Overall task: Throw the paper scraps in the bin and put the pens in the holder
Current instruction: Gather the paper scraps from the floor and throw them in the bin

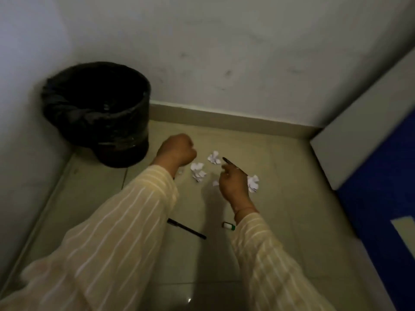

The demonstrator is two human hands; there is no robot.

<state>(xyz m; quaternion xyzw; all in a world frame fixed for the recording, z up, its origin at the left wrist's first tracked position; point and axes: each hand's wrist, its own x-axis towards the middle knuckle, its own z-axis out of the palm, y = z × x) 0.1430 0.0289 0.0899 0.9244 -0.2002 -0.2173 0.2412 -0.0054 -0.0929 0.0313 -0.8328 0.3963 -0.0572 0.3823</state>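
A black bin [112, 135] lined with a black bag stands in the left corner of the floor. Several crumpled white paper scraps lie on the tiles, among them one [214, 157] in the middle, one [198, 172] to its left and one [253, 183] on the right. My left hand [177, 151] is a closed fist just right of the bin, and its contents are hidden. My right hand [233, 182] hovers over the scraps, with what looks like a dark pen tip [226, 160] poking from its fingers. A black pen [186, 228] lies nearer me. A white and green marker [228, 225] is partly hidden by my right sleeve.
White walls with a beige skirting [224, 118] close the corner behind the bin and scraps. A blue panel with a pale edge [370, 187] runs along the right side. No pen holder is in view.
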